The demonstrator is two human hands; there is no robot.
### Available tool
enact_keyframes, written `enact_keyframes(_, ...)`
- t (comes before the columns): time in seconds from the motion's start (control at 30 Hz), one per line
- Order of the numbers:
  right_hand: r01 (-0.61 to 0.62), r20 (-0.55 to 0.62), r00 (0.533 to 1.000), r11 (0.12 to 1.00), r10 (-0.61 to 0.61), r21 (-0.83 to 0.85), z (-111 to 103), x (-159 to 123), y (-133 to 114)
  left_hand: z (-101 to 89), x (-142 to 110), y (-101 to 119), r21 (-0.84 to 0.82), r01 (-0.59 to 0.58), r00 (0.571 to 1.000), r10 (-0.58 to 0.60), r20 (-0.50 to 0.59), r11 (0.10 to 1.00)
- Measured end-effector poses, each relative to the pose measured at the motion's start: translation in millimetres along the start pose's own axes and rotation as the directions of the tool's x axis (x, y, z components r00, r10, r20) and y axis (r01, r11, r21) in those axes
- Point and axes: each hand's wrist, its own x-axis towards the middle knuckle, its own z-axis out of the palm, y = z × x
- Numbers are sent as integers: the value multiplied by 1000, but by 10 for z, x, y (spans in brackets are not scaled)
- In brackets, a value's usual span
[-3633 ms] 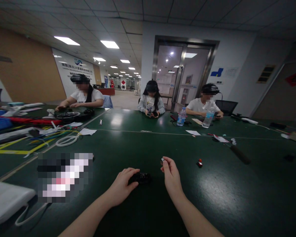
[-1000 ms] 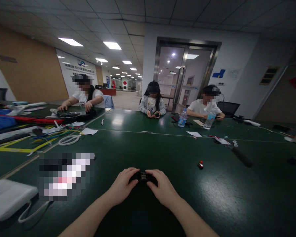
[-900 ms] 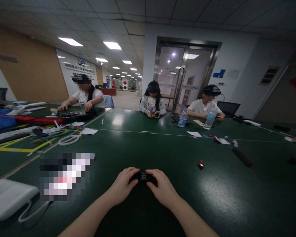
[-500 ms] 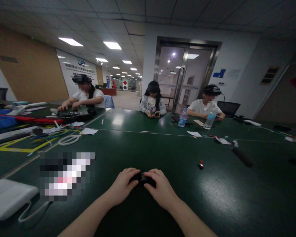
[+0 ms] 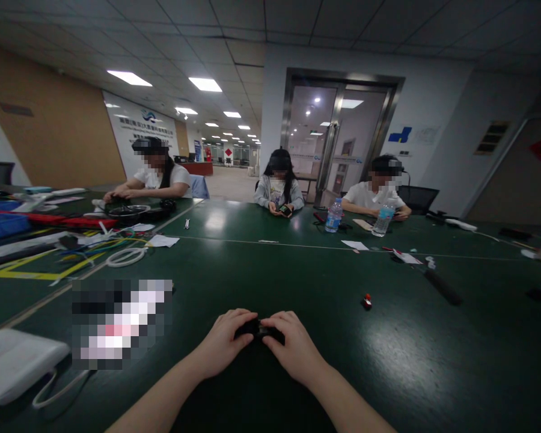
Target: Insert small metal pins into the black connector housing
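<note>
Low over the green table (image 5: 216, 270), or resting on it, is a small dark object (image 5: 260, 329) whose kind I cannot make out. My left hand (image 5: 225, 343) is closed around its left end, thumb in front and fingers over the top. The right end is held the same way by my right hand (image 5: 294, 344). Between my fingertips only a narrow black, slightly shiny middle shows; my fingers hide the rest. To the right lies a small red and white item (image 5: 366, 302) with an orange-red top, apart from my hands.
On the left are a white box (image 5: 24, 364) with a cable, a blurred-out item, a coiled white cable (image 5: 126, 257) and loose wires. Two water bottles (image 5: 334, 215) and a black-handled tool (image 5: 442, 287) stand or lie right. Several people sit across the table, handling things.
My hands and the dark object stay nearly in place, with the object tilted very slightly. Across the table, the left person's hands have drawn together; the middle person's dark item has turned.
</note>
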Motion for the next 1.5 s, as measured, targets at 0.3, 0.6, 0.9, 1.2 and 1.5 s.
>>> enact_keyframes(0.3,1,17,1000,1000,-1,8,0,-16,4,-8,-16,11,-26,-2,1000,2,-12,1000)
enact_keyframes(0.6,31,-18,999,999,-32,-16,21,14,12,42,19,-34,-4,-30,999,29,-35,1000)
enact_keyframes(0.9,60,-23,998,997,-59,40,34,-4,25,46,9,-50,-57,-43,998,39,-58,997)
enact_keyframes(1.2,13,-23,1000,996,-11,83,44,6,36,62,21,-33,-84,-14,998,8,-70,996)
enact_keyframes(1.5,16,-16,1000,996,-14,86,31,1,3,108,22,-107,-254,-64,994,40,-98,965)
